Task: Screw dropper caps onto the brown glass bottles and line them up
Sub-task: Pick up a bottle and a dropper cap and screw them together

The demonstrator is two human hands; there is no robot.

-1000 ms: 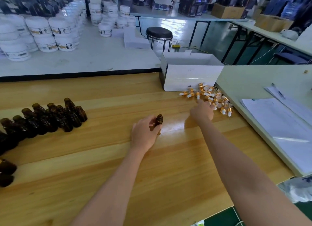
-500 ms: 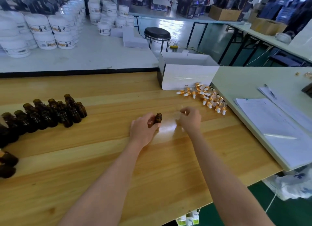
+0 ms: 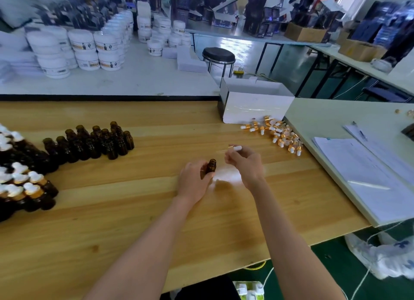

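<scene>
Wooden table (image 3: 134, 221): left grip (image 3: 193, 183) holds uncapped brown bottle (image 3: 211, 166), right grip (image 3: 245, 163) pinches dropper cap (image 3: 235, 148)

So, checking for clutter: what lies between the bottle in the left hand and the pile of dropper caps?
Head view: the right hand, pinching one dropper cap; beyond it, bare wooden table up to the pile.

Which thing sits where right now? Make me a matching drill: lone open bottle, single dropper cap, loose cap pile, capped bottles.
Things
1. lone open bottle
2. single dropper cap
3. loose cap pile
4. capped bottles

Places
A. just in front of the white box
B. gripped by the left hand
C. standing at the far left of the wooden table
D. pinched by the right hand

Pairs: 1-B, 2-D, 3-A, 4-C
</scene>
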